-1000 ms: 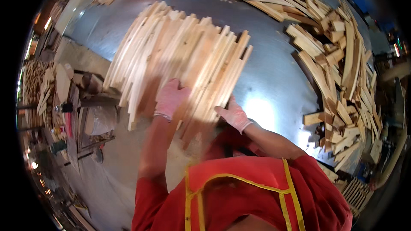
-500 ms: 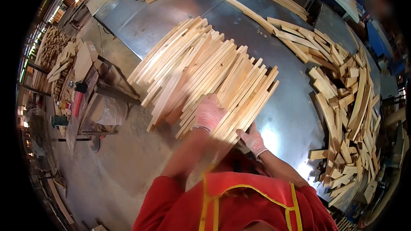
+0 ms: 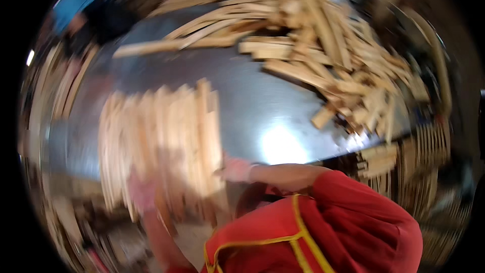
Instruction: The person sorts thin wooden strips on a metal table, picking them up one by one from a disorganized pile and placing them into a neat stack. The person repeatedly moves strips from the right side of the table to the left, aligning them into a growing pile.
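Wooden slats [image 3: 161,141], gathered side by side into a flat bundle, lie on the near left part of the shiny metal table [image 3: 262,106], their near ends reaching the table's front edge just in front of the person. The whole view is smeared by motion, so fine detail is lost. The left hand [image 3: 143,192], in a pinkish glove, sits at the near end of the bundle, low and to the left; it appears to rest on or against the slat ends, but I cannot tell whether it grips them or lies flat. The right hand [image 3: 236,170], also gloved, touches the bundle's right edge near its near corner; its fingers are too blurred to say whether they are curled or open.

As a judgement of progress: a good share of the sorting looks done, since this bundle is already laid parallel and fairly even, with one longer slat standing out at its far right side. Much seems left, though. A large loose heap of wood offcuts [image 3: 343,65] sprawls across the far right of the table, pieces crossing at all angles, well apart from the tidy bundle. A few long strips [image 3: 166,45] lie along the far edge. Another person in blue [image 3: 76,12] stands at the far left corner.
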`<state>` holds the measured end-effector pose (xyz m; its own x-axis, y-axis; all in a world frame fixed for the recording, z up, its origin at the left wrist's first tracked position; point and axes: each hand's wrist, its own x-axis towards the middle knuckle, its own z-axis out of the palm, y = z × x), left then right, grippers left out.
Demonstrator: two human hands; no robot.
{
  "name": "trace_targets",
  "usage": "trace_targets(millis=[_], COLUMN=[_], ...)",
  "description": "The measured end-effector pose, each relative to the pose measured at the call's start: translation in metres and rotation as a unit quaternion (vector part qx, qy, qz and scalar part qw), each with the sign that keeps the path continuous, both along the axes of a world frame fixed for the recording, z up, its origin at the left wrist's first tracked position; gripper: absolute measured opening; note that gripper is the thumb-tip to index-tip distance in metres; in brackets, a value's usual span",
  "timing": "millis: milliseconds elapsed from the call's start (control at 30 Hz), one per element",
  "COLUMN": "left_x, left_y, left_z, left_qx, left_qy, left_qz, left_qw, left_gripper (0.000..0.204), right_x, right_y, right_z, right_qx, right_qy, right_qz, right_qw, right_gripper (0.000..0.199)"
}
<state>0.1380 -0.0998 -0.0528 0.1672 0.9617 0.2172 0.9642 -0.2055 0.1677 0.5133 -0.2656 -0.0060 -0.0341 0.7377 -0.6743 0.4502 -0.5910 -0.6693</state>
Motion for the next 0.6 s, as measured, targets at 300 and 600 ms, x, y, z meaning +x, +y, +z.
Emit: trace_targets(millis=[300,600], left_x=[0.108,0.218], left_y=[-0.057,-0.138], left_z=[0.051,0.086], left_qx=[-0.116,-0.162], left_qy=[0.084,0.169], left_qz=[-0.016,-0.082], left_qw=[0.99,0.969], left_gripper=[0.104,0.071], right_x=[0.06,0.419], right_y=[-0.047,-0.252], right_z=[0.021,0.087], right_qx=[0.107,0.312], right_qy=[0.071,-0.214], right_qz=[-0.038,-0.616], right_qw=[0.991,0.691], right_gripper=[0.097,0.067])
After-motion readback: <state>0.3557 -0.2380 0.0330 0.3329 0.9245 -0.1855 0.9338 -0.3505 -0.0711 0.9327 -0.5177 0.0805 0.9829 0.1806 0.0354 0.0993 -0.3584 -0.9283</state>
